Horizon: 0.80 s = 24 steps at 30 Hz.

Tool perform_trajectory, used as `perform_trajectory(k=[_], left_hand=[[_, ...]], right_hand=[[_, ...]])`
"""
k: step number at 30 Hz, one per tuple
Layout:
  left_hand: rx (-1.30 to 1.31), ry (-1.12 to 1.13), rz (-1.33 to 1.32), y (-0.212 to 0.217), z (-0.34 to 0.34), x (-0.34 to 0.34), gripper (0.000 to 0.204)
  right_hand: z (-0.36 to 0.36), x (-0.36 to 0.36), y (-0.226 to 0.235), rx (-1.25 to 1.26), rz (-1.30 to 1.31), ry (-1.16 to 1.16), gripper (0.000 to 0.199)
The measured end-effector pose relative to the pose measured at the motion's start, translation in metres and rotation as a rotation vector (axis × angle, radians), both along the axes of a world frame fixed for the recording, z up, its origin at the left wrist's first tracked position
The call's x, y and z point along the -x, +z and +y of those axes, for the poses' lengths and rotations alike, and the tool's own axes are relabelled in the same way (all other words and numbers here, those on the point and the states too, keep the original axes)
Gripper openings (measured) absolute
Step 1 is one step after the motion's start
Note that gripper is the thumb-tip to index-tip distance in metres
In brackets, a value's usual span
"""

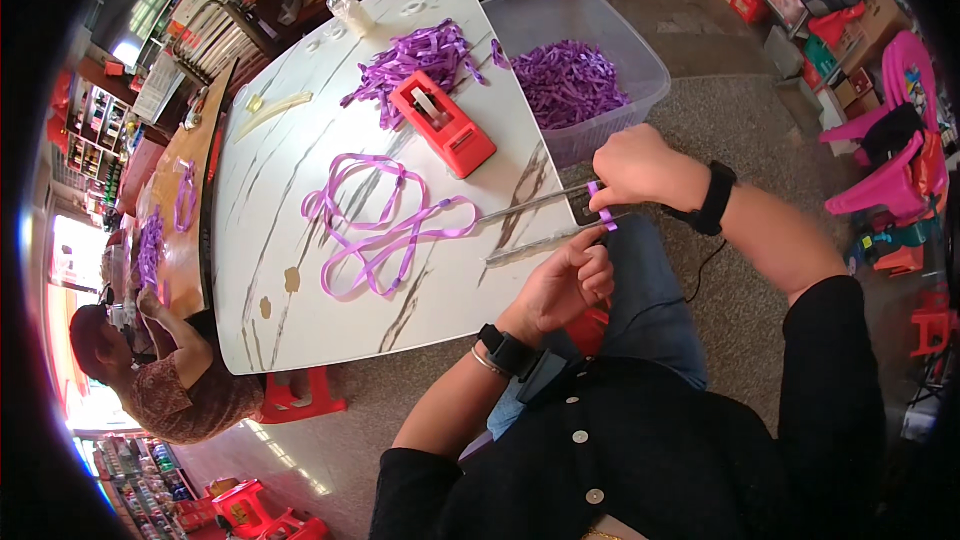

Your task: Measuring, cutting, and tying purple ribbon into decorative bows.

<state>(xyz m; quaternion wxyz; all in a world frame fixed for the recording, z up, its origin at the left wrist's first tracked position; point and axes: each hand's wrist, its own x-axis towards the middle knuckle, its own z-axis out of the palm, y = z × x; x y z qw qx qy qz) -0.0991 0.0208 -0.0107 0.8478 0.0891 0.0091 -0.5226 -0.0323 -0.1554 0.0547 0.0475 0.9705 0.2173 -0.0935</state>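
Observation:
Just off the right edge of the table, a short piece of purple ribbon [609,221] spans the ends of two thin greyish strips [535,204] that reach back over the tabletop. My left hand [568,283] pinches the ribbon's near end between thumb and finger. The far end is gripped by my right hand [645,172], its fingers curled closed. What the strips are made of is hard to make out. Left of them, loose purple lanyards [400,230] lie looped on the white table. Behind these stands a red tape dispenser [443,125], beside a heap of purple lanyards [405,65].
A clear plastic bin [640,55] against the table's right side holds many purple lanyards. At the back of the white marbled table [290,290] stands a clear bag [350,12]. To the left, another person [165,370] sits at a wooden table. Pink chairs [890,180] stand far right.

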Motion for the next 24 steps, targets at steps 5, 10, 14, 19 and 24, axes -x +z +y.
perform_trajectory(k=[5, 10, 14, 19, 24], left_hand=[[-0.040, 0.002, -0.028, 0.005, 0.001, 0.000, 0.042], [-0.062, 0.003, -0.049, 0.009, 0.000, 0.003, 0.040], [-0.105, 0.027, -0.035, 0.008, 0.001, 0.004, 0.041], [-0.091, 0.022, -0.034, 0.007, 0.001, 0.005, 0.040], [-0.117, 0.021, -0.054, 0.006, -0.001, 0.001, 0.042]], right_hand=[[-0.027, 0.012, -0.020, -0.365, 0.020, -0.161, 0.043], [-0.043, 0.030, -0.131, -1.761, 0.733, -0.674, 0.029], [-0.004, 0.049, -0.174, -2.238, 1.221, -0.800, 0.015], [0.034, 0.047, -0.151, -2.439, 1.163, -0.896, 0.021], [0.033, 0.034, -0.189, -2.624, 1.377, -0.311, 0.020]])
